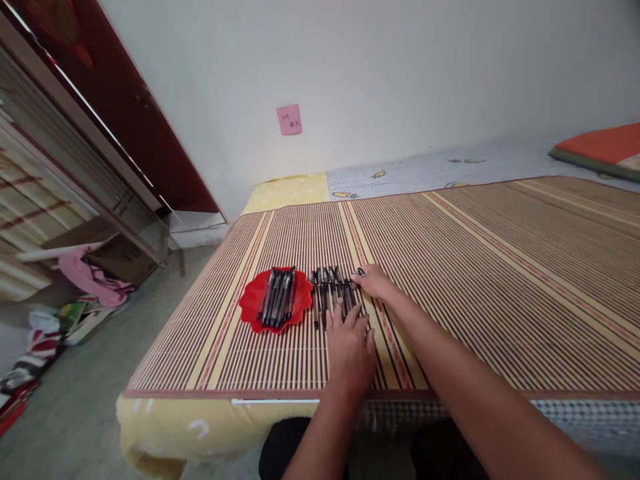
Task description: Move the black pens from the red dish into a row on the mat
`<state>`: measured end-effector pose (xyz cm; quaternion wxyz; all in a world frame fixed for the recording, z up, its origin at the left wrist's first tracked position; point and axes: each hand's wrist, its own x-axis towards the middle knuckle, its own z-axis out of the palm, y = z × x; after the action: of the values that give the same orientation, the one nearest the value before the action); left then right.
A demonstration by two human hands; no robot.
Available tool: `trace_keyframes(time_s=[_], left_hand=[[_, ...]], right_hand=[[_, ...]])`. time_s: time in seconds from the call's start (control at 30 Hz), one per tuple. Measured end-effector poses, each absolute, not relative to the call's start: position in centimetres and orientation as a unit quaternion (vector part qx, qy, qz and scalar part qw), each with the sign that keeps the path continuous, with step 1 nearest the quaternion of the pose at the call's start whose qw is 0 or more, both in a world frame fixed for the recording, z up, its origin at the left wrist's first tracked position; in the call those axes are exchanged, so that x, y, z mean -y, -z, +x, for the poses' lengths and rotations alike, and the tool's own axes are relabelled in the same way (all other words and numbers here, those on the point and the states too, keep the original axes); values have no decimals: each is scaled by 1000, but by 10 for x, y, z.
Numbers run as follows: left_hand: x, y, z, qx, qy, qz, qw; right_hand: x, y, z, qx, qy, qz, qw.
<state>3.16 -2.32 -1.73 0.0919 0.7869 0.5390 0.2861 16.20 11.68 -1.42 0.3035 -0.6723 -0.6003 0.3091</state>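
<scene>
A row of black pens [333, 293] is lying on the striped mat [475, 280], just right of a red plate [250, 308] that is holding another bunch of pens [277, 297]. The left hand [351, 348] is lying flat, fingers slightly apart, tips resting on the row's near ends. The right hand [376, 281] is reaching in at the row's far right end (touching the last pen; whether it is pinching it I cannot tell). A pink note [289, 119] is sticking to the far wall
</scene>
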Motion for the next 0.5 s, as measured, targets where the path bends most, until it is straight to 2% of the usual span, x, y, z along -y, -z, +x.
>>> trace_keyframes(time_s=[0.33,0.5], left_hand=[[23,19,32,-538,-271,791,111],[23,20,33,-540,-274,787,119]], right_hand=[[-131,20,168,545,-329,-673,377],[-144,16,158,536,-297,-676,409]])
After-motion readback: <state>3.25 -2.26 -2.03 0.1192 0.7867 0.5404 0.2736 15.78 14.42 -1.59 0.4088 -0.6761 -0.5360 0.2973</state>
